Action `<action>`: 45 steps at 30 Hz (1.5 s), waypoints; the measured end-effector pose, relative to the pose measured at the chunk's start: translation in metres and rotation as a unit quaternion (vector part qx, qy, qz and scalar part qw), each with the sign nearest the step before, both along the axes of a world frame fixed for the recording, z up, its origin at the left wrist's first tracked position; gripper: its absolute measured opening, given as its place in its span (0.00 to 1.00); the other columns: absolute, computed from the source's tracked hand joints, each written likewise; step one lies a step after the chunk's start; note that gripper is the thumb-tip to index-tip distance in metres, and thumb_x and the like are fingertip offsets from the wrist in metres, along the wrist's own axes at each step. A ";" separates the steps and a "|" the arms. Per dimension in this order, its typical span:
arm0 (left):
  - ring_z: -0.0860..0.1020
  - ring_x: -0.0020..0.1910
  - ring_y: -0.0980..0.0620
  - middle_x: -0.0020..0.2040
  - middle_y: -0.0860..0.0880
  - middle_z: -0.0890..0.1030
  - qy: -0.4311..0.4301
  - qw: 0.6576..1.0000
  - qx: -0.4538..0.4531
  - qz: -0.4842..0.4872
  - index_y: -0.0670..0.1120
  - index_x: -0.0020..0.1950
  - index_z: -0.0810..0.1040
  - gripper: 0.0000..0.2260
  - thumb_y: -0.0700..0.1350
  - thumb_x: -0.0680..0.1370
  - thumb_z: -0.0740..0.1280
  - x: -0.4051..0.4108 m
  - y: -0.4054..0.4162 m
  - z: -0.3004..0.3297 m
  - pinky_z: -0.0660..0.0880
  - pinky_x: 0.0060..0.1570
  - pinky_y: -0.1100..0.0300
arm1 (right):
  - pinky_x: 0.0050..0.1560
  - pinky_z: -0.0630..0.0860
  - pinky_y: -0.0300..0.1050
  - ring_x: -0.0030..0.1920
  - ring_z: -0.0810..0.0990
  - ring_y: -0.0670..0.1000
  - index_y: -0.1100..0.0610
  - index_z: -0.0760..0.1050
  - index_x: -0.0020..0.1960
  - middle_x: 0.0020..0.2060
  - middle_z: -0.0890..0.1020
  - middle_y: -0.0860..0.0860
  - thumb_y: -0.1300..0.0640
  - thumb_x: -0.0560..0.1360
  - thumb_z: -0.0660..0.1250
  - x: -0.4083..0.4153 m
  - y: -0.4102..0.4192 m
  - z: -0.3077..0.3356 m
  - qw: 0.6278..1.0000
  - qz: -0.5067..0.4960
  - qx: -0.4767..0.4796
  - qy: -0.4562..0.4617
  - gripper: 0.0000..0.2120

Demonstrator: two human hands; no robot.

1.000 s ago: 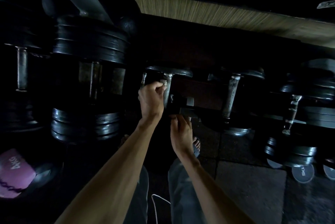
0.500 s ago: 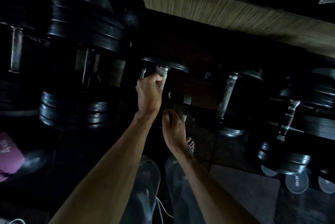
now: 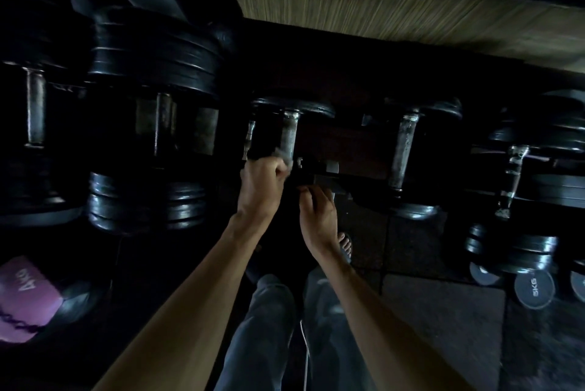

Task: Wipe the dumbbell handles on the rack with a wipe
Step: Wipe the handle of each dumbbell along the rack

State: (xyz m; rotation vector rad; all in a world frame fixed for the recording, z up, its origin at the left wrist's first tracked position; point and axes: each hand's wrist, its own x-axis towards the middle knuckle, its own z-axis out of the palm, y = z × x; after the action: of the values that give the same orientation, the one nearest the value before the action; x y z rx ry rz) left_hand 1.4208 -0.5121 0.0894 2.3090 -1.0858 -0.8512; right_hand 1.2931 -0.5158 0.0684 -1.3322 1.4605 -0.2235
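Observation:
The scene is very dark. A row of black dumbbells lies on a low rack [image 3: 348, 150]. My left hand [image 3: 262, 181] is curled round the near end of one metal dumbbell handle [image 3: 289, 134], with a pale wipe [image 3: 283, 154] showing between the fingers. My right hand [image 3: 316, 213] sits just right of it and lower, its fingers bent against the dark near weight of that dumbbell; whether it grips anything is hidden by the dark. Another bare handle [image 3: 403, 150] lies further right.
Large dumbbells [image 3: 152, 124] fill the left. Smaller ones [image 3: 519, 251] stand on the floor at the right. A pink bag [image 3: 22, 298] lies at the lower left. A wooden ledge [image 3: 380, 7] runs above the rack. My legs [image 3: 269, 327] and a sandalled foot [image 3: 345, 245] are below.
My left hand slid toward me along the handle, from its far end down to its near end, leaving the upper handle bare. My right hand stayed close beside it.

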 end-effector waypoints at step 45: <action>0.78 0.52 0.47 0.51 0.45 0.82 0.049 0.981 -0.071 0.176 0.42 0.56 0.81 0.21 0.50 0.80 0.51 -0.205 -0.075 -0.031 0.73 0.60 0.51 | 0.30 0.69 0.29 0.28 0.74 0.38 0.55 0.78 0.49 0.36 0.77 0.43 0.60 0.82 0.65 -0.135 -0.191 0.001 0.992 -0.066 -0.106 -0.012 0.04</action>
State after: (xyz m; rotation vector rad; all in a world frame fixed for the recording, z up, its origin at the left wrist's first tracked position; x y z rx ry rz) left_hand 1.2155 -0.5871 0.0582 2.2224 -0.6454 -0.7139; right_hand 1.1585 -0.7072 0.0690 -1.3966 1.5384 -0.4909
